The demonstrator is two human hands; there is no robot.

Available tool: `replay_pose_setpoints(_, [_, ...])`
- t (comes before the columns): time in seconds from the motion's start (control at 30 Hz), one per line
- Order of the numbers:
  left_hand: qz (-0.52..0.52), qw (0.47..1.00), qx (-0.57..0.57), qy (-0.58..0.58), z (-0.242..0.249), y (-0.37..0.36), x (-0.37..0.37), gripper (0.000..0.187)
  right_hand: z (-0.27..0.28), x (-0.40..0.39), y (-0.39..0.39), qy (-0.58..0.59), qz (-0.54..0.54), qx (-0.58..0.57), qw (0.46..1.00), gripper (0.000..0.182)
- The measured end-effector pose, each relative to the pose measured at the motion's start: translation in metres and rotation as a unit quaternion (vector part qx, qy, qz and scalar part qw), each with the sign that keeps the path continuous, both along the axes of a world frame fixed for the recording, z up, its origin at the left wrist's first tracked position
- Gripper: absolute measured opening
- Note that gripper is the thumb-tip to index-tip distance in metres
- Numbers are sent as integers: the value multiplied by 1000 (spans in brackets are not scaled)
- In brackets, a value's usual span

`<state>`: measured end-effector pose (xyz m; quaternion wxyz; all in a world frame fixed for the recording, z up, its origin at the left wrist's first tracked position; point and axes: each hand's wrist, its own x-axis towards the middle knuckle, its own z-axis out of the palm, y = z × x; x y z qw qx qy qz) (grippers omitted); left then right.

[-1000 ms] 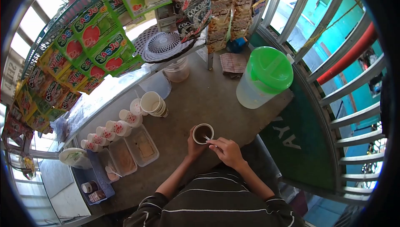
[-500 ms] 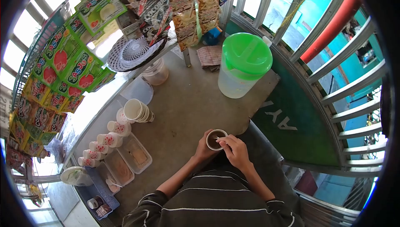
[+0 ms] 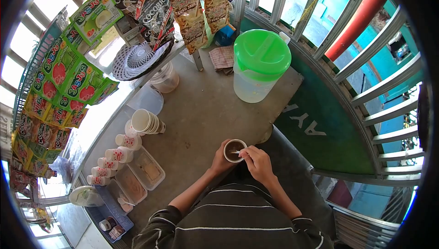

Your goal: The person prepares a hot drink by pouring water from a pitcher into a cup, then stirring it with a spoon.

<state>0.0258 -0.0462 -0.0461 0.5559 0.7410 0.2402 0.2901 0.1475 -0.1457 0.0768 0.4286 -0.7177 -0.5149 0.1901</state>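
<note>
Close to my body, a white cup (image 3: 234, 142) with brown liquid inside stands in my left hand (image 3: 221, 158), whose fingers wrap its left side. Pinched in my right hand (image 3: 259, 163) is the end of a small white spoon (image 3: 237, 152), its other end dipping into the liquid. The spoon's lower part is hidden in the drink. Both hands are near the front edge of the brown table (image 3: 192, 112).
A clear pitcher with a green lid (image 3: 262, 57) stands at the back right beside a folded cloth (image 3: 222, 58). At left are stacked paper cups (image 3: 145, 122) and plastic tubs with brown powder (image 3: 148, 171). Drink sachets (image 3: 82, 82) hang above; a railing (image 3: 352, 57) borders the right.
The cup and both hands sit slightly farther left and up in view. The spoon has shifted within the liquid. The camera view has tilted a little; the surroundings have moved slightly.
</note>
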Motion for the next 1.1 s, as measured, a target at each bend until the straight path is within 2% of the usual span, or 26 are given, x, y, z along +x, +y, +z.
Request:
replay_pose_setpoints(0.37, [10,999,17,31,1,-1,0,78,0,4,-5,-14,10,-26,1000,22])
replay_pose_setpoints(0.63, [11,999,-7,44,-3,-2,-1,80,-3,4,-2,1,14,18,1000,18])
replay_pose_setpoints(0.73, [9,999,18,37,-1,-1,0,82,-8,1,-1,6,7,41,999,16])
replay_pose_setpoints(1.1, [12,999,26,46,-1,-2,0,82,2,1,-13,-11,-4,1,1000,17])
